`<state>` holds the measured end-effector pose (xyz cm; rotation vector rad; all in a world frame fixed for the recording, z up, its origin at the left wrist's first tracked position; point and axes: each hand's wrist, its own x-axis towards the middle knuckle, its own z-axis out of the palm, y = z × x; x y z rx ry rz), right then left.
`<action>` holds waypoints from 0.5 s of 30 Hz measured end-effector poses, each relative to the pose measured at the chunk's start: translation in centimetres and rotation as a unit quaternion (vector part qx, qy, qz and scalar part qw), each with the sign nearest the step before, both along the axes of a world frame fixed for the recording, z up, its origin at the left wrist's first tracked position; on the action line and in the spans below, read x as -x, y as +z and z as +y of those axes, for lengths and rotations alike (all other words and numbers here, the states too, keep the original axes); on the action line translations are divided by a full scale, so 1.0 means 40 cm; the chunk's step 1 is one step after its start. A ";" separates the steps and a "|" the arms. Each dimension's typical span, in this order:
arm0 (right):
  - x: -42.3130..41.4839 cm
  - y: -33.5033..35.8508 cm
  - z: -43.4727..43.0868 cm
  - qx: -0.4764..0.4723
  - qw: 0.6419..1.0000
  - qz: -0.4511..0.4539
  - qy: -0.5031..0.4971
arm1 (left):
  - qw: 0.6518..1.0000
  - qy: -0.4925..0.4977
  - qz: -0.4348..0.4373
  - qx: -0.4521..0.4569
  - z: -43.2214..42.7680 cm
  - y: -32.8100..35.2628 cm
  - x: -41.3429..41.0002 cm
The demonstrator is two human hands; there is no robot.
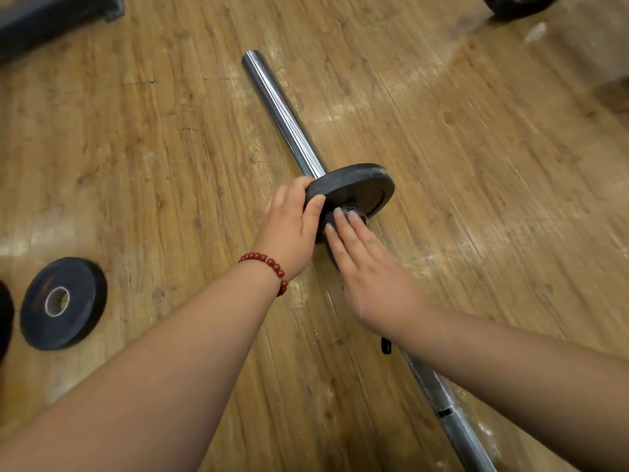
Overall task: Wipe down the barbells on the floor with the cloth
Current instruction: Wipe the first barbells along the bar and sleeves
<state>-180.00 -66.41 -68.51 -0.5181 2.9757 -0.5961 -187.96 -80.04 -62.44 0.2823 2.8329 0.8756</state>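
A chrome barbell lies on the wooden floor, running from the upper middle toward the bottom right. A small black weight plate sits on its sleeve, standing upright. My left hand, with a red bead bracelet at the wrist, grips the plate's near rim. My right hand lies flat with fingers together against the plate's near face and the collar behind it. No cloth is in view.
A loose black plate lies flat on the floor at the left, with part of another dark one at the frame's left edge. A dark equipment base fills the top left corner. A large black plate shows at the top right.
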 end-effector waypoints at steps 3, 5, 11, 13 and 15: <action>0.017 0.030 -0.001 0.105 0.985 -0.091 -0.105 | 1.000 -0.001 0.002 0.002 0.007 0.004 0.001; -0.006 0.044 0.007 0.132 0.979 -0.108 -0.111 | 1.000 0.000 0.001 0.000 0.005 0.002 0.001; 0.056 0.063 -0.013 0.270 0.919 -0.204 -0.203 | 1.000 0.011 -0.006 -0.004 0.008 -0.001 -0.002; 0.074 0.061 -0.014 0.292 0.904 -0.211 -0.229 | 1.000 0.010 -0.007 -0.001 0.016 0.000 0.002; 0.066 0.055 -0.018 0.319 0.893 -0.205 -0.242 | 1.000 0.006 -0.003 0.001 0.017 0.000 0.002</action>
